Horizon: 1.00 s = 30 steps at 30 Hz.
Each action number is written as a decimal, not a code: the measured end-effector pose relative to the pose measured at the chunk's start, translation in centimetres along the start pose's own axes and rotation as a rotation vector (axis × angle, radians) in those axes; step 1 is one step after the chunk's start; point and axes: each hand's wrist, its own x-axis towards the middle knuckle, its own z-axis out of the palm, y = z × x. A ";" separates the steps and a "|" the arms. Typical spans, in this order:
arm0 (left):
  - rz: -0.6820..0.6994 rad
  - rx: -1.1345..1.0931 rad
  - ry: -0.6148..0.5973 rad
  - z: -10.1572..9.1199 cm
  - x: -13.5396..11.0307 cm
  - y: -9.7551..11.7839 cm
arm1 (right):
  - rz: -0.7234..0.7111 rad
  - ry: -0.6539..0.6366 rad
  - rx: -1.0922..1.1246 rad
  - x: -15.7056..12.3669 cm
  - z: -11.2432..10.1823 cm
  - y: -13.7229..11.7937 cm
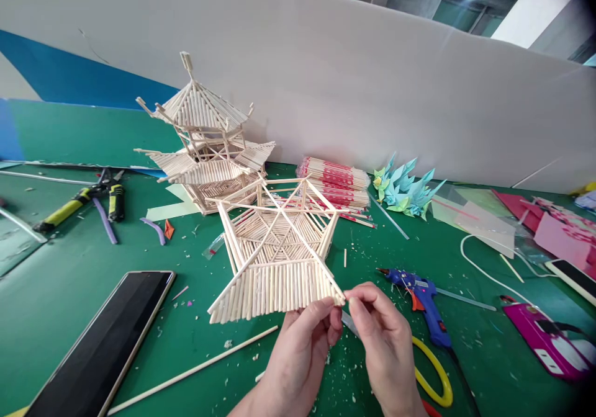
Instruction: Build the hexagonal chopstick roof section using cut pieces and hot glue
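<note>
A model pavilion tier (279, 237) built of thin wooden sticks is in front of me, with a sloping roof panel (274, 290) of side-by-side sticks facing me. My left hand (302, 349) is closed on the lower right edge of that panel, its thumb on top and fingers underneath. At the same corner, my right hand (384, 336) pinches the end of a wooden stick between thumb and forefinger; the fingertips hide most of it. Right of my hands lies a blue glue gun (421, 296) with a glue stick in its back.
Behind stands a taller stick pavilion (205, 150), beside bundled sticks (335, 184) and folded teal paper (405, 187). Pliers (79, 206) and a phone (102, 342) lie left. A loose stick (195, 370) lies in front. Yellow-handled scissors (433, 380) and a magenta power strip (544, 339) sit right.
</note>
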 end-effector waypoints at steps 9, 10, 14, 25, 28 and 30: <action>0.007 0.054 0.001 0.0 -0.2 0.0 | -0.041 0.061 -0.009 0.0 -0.3 0.1; 0.010 0.067 -0.010 0.0 -0.2 -0.1 | -0.046 0.061 0.004 0.1 -0.2 0.0; 0.022 0.100 -0.025 0.0 0.0 -0.2 | -0.029 0.019 0.022 0.3 0.3 -0.6; 0.023 0.108 -0.011 0.1 0.0 0.0 | 0.034 -0.004 -0.047 0.1 0.4 -0.2; 0.021 0.101 -0.009 0.2 -0.1 0.0 | 0.031 0.026 -0.034 -0.1 0.5 0.1; 0.025 0.089 -0.015 0.3 -0.1 -0.1 | 0.055 0.019 -0.018 -0.2 0.6 0.2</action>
